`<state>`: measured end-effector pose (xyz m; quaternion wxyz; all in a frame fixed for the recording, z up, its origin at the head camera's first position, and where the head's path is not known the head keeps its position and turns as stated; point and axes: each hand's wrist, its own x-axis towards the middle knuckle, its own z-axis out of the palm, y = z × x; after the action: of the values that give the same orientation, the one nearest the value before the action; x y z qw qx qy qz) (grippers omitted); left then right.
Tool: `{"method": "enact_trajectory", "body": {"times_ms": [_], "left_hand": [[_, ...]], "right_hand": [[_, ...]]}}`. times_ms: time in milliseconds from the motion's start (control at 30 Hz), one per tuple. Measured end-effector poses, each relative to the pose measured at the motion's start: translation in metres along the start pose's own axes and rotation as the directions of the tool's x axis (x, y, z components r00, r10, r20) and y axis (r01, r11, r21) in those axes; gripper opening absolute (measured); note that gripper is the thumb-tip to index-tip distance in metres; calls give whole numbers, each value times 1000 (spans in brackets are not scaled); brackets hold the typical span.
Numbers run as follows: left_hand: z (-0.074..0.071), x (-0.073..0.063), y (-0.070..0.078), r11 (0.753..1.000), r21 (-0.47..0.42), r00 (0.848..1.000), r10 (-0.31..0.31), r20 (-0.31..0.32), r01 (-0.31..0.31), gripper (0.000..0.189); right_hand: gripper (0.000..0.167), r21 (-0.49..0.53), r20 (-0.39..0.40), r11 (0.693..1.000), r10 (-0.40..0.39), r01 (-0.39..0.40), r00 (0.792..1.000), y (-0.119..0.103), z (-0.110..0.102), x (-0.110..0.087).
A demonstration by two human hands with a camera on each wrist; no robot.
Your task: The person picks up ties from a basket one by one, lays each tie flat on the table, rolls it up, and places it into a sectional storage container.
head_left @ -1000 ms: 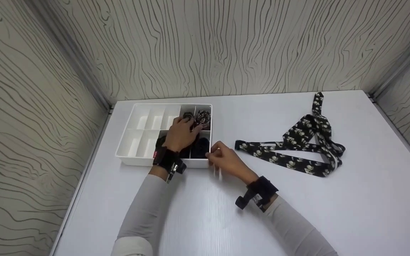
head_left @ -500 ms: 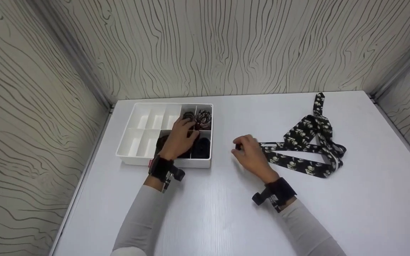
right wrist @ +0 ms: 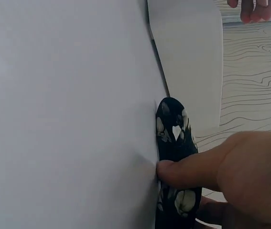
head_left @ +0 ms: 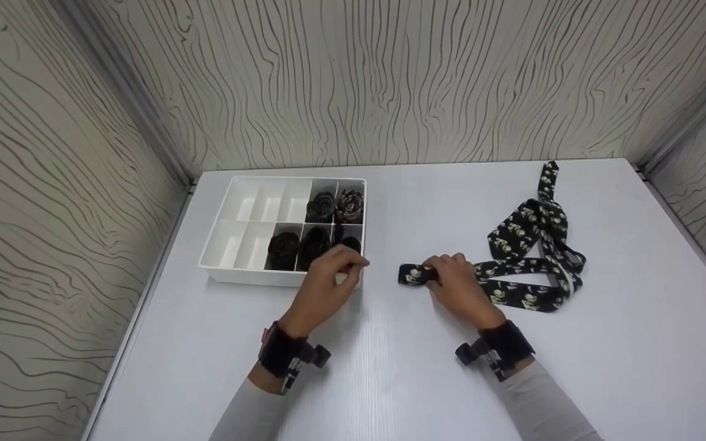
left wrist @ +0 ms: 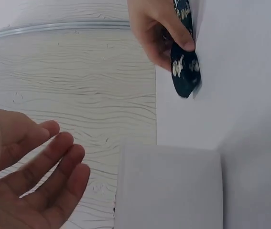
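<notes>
A black necktie point(head_left: 515, 294) with a cream print lies loosely folded on the right side of the table. Near its left end my right hand point(head_left: 460, 288) pinches it between thumb and fingers; the right wrist view shows the thumb pressing on the necktie point(right wrist: 176, 129). My left hand point(head_left: 325, 285) hovers over the front right corner of the white divided box point(head_left: 255, 277), fingers relaxed and apart, holding nothing in the left wrist view. Rolled dark neckties sit in the box, among them a black roll point(head_left: 282, 248) and a reddish patterned roll point(head_left: 349, 205). My left hand partly covers the front right compartment.
The box's left compartments point(head_left: 236, 202) show bare white bottoms. Behind the white table point(head_left: 390, 380) stands a wood-grain patterned wall point(head_left: 390, 86), with another such panel point(head_left: 34, 233) along the left side.
My left hand has drawn back from the rolled neckties toward the box's front right corner. My right hand has moved right from the box to the printed necktie and taken hold of its left end.
</notes>
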<state>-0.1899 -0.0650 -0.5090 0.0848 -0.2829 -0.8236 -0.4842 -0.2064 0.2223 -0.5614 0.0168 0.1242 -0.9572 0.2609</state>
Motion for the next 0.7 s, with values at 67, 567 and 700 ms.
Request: {"method": "enact_trajectory", "body": {"times_ms": [67, 567, 700], "left_hand": [[10, -6, 4, 1000, 3, 998, 28, 52, -28, 18], [47, -31, -3, 986, 19, 972, -166, 164, 166, 11], [28, -37, -14, 975, -35, 969, -216, 123, 222, 11]], "right_hand": [[28, 29, 39, 1000, -14, 13, 999, -5, 1, -5], [24, 268, 193, 939, -271, 215, 943, -28, -4, -32], [24, 170, 265, 975, -183, 141, 947, -11, -11, -36]]}}
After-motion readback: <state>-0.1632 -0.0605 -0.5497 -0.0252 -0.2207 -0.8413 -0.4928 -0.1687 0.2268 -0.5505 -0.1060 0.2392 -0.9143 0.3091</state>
